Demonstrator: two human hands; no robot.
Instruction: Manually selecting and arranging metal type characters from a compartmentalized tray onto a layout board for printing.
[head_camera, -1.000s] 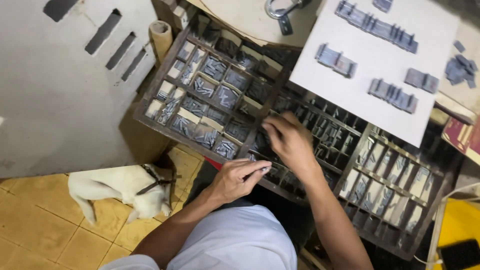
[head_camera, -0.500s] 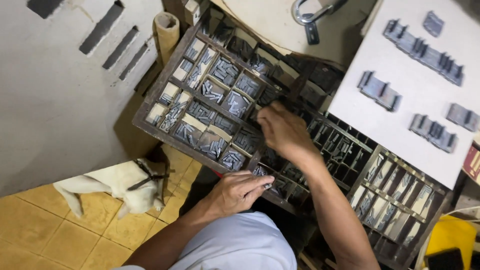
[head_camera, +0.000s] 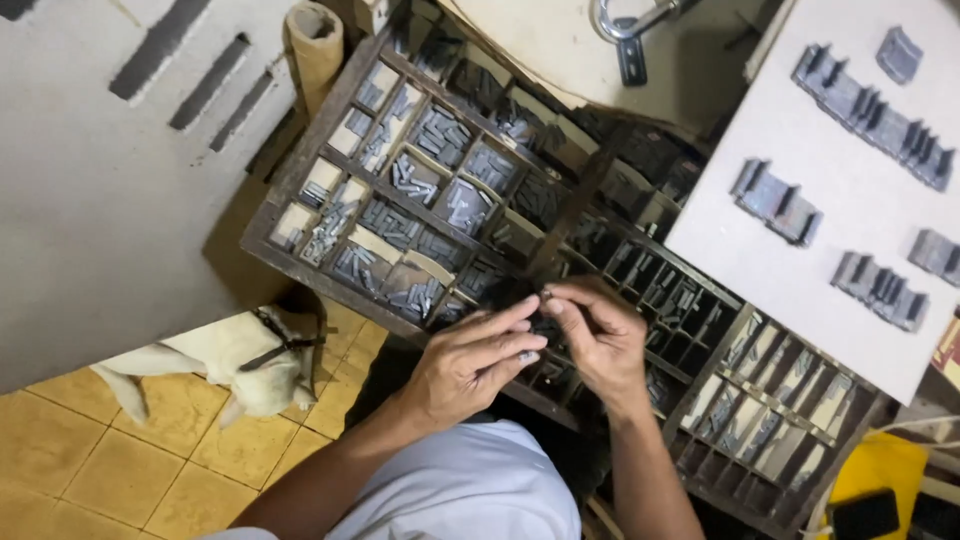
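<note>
While both meet over type case (head_camera: 300, 190), left hand (head_camera: 470, 365) fingers extended, right hand (head_camera: 595, 335) pinches small metal piece (head_camera: 546, 293).

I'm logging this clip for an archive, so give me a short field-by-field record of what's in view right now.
Setting: wooden compartment tray filled with small grey metal pieces
Left hand: over the tray's near edge, fingers extended toward the right hand
Right hand: fingertips pinched together beside the left; what they hold is too small to tell
White board: at right, carrying rows of grey metal blocks
Floor: yellow tiles, white dog lying below the tray
</note>
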